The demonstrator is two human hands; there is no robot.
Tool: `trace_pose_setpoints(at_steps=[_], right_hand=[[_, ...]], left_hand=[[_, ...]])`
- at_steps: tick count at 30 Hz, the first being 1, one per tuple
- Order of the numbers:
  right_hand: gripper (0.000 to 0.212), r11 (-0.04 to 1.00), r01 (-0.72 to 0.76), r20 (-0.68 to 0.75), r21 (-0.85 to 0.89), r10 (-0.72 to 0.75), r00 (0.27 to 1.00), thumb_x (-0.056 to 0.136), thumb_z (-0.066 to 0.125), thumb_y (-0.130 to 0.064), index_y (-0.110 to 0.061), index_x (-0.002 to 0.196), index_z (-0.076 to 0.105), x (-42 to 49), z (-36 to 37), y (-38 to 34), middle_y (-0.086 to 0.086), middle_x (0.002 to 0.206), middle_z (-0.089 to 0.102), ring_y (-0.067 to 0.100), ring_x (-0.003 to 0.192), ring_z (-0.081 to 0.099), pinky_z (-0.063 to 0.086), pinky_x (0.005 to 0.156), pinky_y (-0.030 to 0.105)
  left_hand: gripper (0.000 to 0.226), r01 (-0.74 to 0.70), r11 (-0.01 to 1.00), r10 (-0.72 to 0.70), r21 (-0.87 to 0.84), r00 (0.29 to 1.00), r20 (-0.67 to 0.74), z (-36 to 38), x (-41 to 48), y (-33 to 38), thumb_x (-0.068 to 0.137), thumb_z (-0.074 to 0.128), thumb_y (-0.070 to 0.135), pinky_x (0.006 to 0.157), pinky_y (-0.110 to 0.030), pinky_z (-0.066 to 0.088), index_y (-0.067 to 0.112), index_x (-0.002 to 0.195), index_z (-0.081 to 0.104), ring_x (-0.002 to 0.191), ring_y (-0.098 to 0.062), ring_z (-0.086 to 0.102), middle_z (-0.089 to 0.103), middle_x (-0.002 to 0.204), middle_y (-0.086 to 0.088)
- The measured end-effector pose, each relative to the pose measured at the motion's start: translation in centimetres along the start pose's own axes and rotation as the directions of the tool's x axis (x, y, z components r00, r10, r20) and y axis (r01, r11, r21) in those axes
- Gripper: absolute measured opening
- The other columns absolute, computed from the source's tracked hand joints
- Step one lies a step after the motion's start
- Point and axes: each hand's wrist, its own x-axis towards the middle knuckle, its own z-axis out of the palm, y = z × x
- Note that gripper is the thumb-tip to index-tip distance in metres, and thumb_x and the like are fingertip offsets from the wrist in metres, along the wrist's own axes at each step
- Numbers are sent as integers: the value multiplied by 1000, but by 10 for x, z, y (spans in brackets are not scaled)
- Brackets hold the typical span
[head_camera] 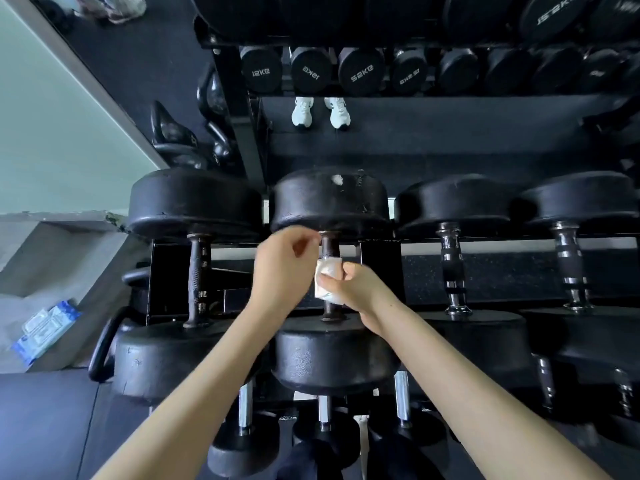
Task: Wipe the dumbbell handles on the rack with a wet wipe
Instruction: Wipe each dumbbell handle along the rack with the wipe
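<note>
- The right hand (356, 282), at centre frame, pinches a white wet wipe (327, 280) wrapped round the handle (329, 249) of the middle dumbbell (332, 358).
- The left hand (284, 265) sits just left of that handle with its fingers curled. I cannot tell whether it grips the handle or the wipe.
- A black metal rack (381, 244) carries a row of dumbbells across the middle of the frame, with smaller chrome-handled ones along the bottom.
- The floor (41, 427) is dark. A mirror (450, 133) fills the upper frame, showing reversed weight markings and a pair of white shoes (320, 111).
- At lower left, a blue-and-white wipe pack (45, 327) lies on a grey ledge (69, 265).
- The handle's long axis runs up and down the frame, with one head far and one near.
- The handle is dark and worn, and the round black heads are scuffed.
</note>
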Motion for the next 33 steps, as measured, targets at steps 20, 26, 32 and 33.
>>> trace_pose_setpoints(at_steps=[20, 26, 32, 33], right_hand=[[44, 954, 172, -354, -244, -253, 900, 94, 47, -38, -24, 53, 42, -29, -7, 46, -14, 43, 48, 5, 46, 44, 29, 50, 21], [42, 949, 233, -352, -213, -297, 888, 94, 50, -31, -12, 57, 50, -28, -7, 49, -10, 43, 46, 6, 46, 43, 30, 48, 21], [38, 942, 234, -353, -242, -310, 883, 94, 51, -27, -4, 63, 57, -28, -8, 51, -1, 52, 58, 14, 52, 54, 42, 56, 31], [37, 941, 237, -353, -243, -313, 882, 93, 51, -26, -1, 67, 59, -28, -8, 51, 4, 57, 63, 19, 57, 59, 45, 60, 35]], left_hand=[[36, 413, 851, -388, -325, 911, 140, 68, 13, -41, 89, 64, 31, 68, -31, 49, 2, 69, 71, 61, -9, 56, 67, 61, -8], [28, 579, 653, -547, -488, 807, 224, 71, 38, -37, 86, 66, 39, 78, -32, 53, 12, 88, 72, 76, -18, 66, 72, 79, -5], [37, 342, 893, -293, -292, 935, 199, 70, 32, -44, 91, 58, 39, 58, -21, 37, 6, 75, 66, 63, -8, 42, 52, 65, 4], [32, 251, 940, -210, -230, 959, 191, 69, 30, -46, 91, 58, 36, 57, -18, 35, 11, 72, 62, 61, -5, 38, 47, 63, 8]])
